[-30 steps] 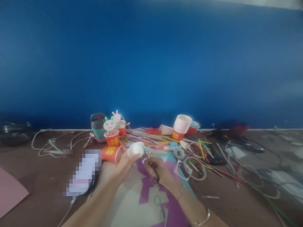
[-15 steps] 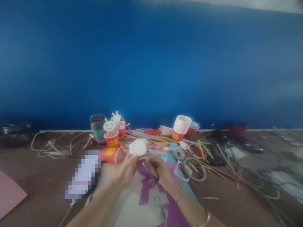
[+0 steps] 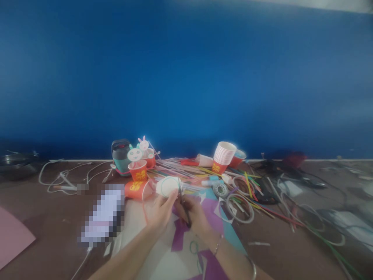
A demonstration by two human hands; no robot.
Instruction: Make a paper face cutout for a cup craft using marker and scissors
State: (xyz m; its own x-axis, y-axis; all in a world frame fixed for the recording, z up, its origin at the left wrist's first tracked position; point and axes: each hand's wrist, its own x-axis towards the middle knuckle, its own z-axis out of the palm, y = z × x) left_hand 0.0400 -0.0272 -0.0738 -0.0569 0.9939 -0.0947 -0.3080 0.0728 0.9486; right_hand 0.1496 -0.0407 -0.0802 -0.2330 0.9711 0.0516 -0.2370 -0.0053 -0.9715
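My left hand (image 3: 161, 206) is closed on a piece of white paper (image 3: 168, 186) with a green circle drawn on it. Scissors (image 3: 188, 220) with dark handles are in my right hand (image 3: 192, 212), their blades pointing up along the paper's right edge. How far the blades are apart cannot be made out. Under my hands lie purple paper pieces (image 3: 178, 235) and a large pale sheet (image 3: 163, 252). An orange paper cup (image 3: 136, 189) lies on its side just left of the white paper.
Two cups with rabbit faces, one of them a green-eared rabbit (image 3: 135, 154), stand at the back left beside a teal-and-black container (image 3: 120, 155). A cup stack (image 3: 224, 155), a tape roll (image 3: 220, 189) and several coloured sticks lie beyond and right. A blurred-out phone (image 3: 101, 216) is at left.
The white paper has come slightly lower and left, tilting and turning in my left hand. My right hand and the scissors have shifted a little down and left with it.
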